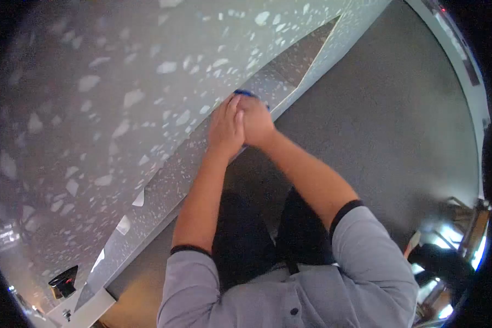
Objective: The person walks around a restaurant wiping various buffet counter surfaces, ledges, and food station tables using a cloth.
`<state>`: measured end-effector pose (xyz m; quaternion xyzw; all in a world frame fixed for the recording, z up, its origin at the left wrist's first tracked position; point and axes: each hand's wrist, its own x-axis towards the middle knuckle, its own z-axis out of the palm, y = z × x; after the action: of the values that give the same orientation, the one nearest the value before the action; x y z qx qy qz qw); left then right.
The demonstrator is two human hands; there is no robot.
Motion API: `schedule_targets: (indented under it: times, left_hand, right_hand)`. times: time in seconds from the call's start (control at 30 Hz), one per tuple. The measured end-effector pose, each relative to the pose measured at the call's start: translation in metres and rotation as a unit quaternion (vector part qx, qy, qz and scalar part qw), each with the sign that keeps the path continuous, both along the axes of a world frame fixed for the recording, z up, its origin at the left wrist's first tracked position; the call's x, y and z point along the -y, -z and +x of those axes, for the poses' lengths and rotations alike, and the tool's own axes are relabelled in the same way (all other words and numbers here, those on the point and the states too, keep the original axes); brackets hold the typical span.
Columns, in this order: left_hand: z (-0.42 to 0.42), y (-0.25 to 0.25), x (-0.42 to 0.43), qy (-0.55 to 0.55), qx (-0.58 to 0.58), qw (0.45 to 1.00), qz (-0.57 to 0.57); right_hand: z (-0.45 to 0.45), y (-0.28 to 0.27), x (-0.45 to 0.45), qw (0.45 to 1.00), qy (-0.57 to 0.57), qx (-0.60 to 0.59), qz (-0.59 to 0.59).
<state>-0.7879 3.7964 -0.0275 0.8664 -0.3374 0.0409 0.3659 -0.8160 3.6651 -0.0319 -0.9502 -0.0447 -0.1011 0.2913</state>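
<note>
Both my hands are together at the edge of a grey speckled surface. My left hand lies against my right hand, with the fingers of the two overlapping. Just beyond the fingertips a small part of a blue item shows; the hands cover the rest of it. The fingers look bent and pressed together around it, but which hand grips it is hard to make out.
A recessed speckled ledge runs diagonally below the surface's edge. Dark grey floor lies to the right. A black object is at the lower left, and furniture stands at the lower right.
</note>
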Motion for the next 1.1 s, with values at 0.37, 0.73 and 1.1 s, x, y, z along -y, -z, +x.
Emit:
schedule_targets:
  times: [0.37, 0.73, 1.1]
  left_hand:
    - [-0.005, -0.002, -0.059, -0.111, -0.063, 0.991, 0.037]
    - [-0.015, -0.006, -0.052, -0.084, -0.116, 0.985, 0.100]
    - [-0.006, 0.010, -0.068, -0.109, -0.025, 0.993, 0.047]
  right_hand:
    - [0.018, 0.007, -0.042, 0.988, -0.118, 0.096, 0.012]
    - [-0.007, -0.001, -0.044, 0.986, -0.083, -0.045, -0.134]
    - [0.001, -0.001, -0.064, 0.987, -0.074, 0.034, -0.139]
